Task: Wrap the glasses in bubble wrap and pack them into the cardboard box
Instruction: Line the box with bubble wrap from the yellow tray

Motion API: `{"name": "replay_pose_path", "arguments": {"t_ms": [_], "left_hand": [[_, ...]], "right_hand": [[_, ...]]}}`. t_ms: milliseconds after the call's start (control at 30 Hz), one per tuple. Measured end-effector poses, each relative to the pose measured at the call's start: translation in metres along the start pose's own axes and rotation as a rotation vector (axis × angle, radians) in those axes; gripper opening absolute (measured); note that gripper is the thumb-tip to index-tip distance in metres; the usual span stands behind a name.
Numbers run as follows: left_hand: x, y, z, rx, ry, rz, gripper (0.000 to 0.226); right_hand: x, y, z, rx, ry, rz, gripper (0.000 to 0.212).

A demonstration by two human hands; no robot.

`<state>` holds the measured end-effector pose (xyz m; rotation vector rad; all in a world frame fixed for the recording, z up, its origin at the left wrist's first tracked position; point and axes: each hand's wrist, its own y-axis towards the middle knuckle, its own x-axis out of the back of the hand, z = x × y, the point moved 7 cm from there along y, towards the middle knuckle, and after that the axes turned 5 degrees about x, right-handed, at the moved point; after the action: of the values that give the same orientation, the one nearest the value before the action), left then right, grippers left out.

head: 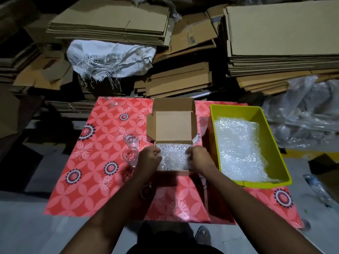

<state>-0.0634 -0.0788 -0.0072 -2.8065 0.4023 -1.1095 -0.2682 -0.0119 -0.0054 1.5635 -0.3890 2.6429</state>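
Two hands, the left hand (149, 156) and right hand (199, 157), press bubble wrap (173, 158) down into the cardboard box (173, 125) mid-table, fingers curled on its edges, likely to make a soft bed. Two bare glasses (131, 149) wait just left of it.

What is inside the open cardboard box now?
Bubble wrap fills the cardboard box; the left hand and right hand press on it. Whatever lies beneath is covered.

Patterned red table (95, 189) — cardboard box (173, 125), yellow bin (214, 129), two glasses (130, 154).
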Motion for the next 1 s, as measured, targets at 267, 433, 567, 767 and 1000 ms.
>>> {"name": "replay_pose_path", "arguments": {"t_ms": [267, 433, 567, 767, 1000], "left_hand": [[-0.014, -0.009, -0.017, -0.437, 0.450, -0.062, 0.031], [-0.041, -0.006, -0.010, -0.621, 0.839, 0.147, 0.039], [-0.045, 0.001, -0.005, -0.645, 0.935, 0.241, 0.050], [-0.048, 0.014, 0.002, -0.680, 1.023, 0.292, 0.042], [-0.050, 0.023, 0.000, -0.675, 1.091, 0.271, 0.031]], "right_hand": [[-0.002, -0.004, 0.017, 0.199, -0.251, -0.129, 0.035], [-0.026, 0.005, 0.035, 0.291, -0.628, 0.172, 0.035], [-0.037, 0.009, 0.025, 0.308, -0.658, 0.341, 0.032], [-0.030, 0.017, 0.025, 0.370, -0.729, 0.341, 0.043], [-0.022, 0.021, 0.025, 0.372, -0.779, 0.360, 0.041]]}}
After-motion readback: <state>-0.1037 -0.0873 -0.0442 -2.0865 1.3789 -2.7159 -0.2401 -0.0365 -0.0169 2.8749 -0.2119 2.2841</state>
